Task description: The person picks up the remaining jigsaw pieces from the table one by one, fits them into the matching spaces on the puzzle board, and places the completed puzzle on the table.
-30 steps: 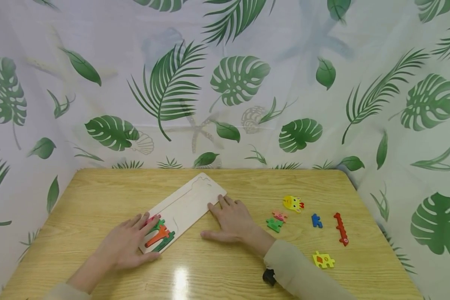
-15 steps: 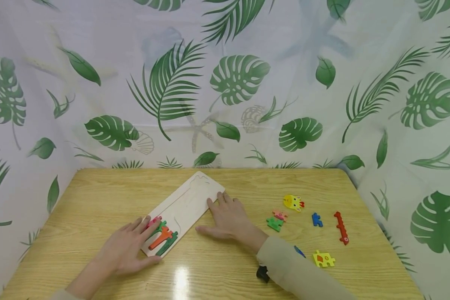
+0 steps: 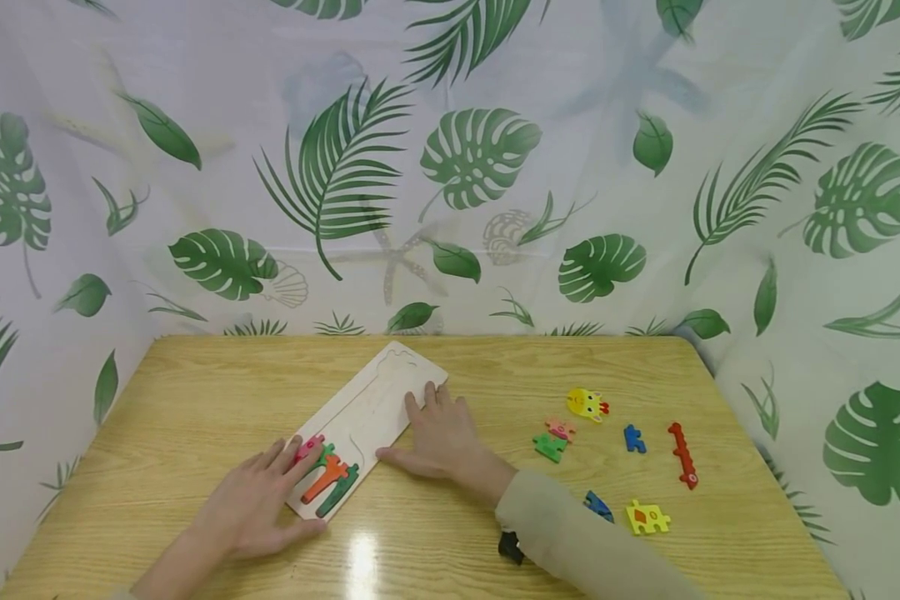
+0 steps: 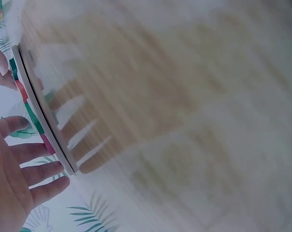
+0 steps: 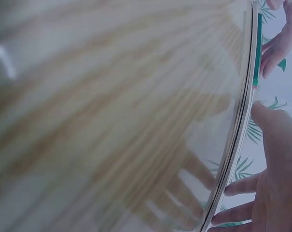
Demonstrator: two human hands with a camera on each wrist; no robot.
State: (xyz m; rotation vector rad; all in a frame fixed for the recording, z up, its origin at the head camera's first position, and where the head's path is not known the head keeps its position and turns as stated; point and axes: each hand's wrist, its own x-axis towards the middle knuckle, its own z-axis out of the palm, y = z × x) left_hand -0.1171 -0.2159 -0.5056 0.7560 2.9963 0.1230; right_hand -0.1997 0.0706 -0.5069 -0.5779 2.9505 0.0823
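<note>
A pale wooden puzzle board point(image 3: 378, 400) lies slantwise on the table, its far end towards the right. Pink, green, orange and dark green pieces point(image 3: 326, 478) sit in its near end. My left hand point(image 3: 251, 500) rests at that end, straight fingers along the left side and thumb by the bottom corner. The right hand point(image 3: 450, 437) touches the board's right edge with spread fingers and thumb. In the left wrist view, left fingertips point(image 4: 53, 188) meet the board's edge. From the right wrist, the thumb point(image 5: 269, 116) and fingers show against the board's side.
Loose pieces lie to the right: a yellow giraffe head point(image 3: 587, 404), pink point(image 3: 561, 430) and green point(image 3: 550, 447) pieces together, a small blue one point(image 3: 633, 438), a long red one point(image 3: 683, 456), a yellow one point(image 3: 647, 517). Another blue piece point(image 3: 598, 506) is beside the right sleeve.
The board has turned slightly, its far end shifting left and its near end right and towards me. My right hand has moved left with it, and the blue piece by the sleeve has come into view.
</note>
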